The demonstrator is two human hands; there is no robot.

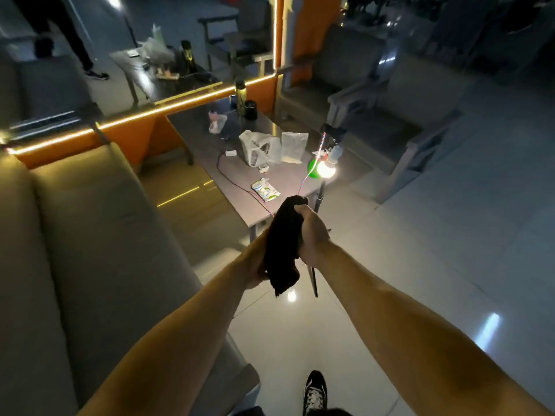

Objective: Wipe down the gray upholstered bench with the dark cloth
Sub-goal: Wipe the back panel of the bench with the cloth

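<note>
While the dark cloth (283,244) hangs bunched between both hands, it is in the air over the floor (420,265), just to the right of the gray upholstered bench (99,235) and not touching it. Your right hand (312,232) grips the upper end with the fingers curled round the fabric. Your left hand (255,265) holds the lower part from the side, its fingers largely hidden behind the cloth.

Judged from this, wiping is not yet under way, and the step in hand is preparing the cloth.

1. Fold the cloth into a flat pad rather than a ball, so that a broad face meets the upholstery.
2. Carry it left onto the seat cushion and press with a flat palm.
3. Work in straight, overlapping passes from the backrest toward the front edge.
4. Refold to a clean face as needed.

Keep your elbows and the loose cloth end away from the cluttered surface (240,169) ahead, where a lit bulb (326,169) and trailing cables (237,184) lie near your hands.
</note>
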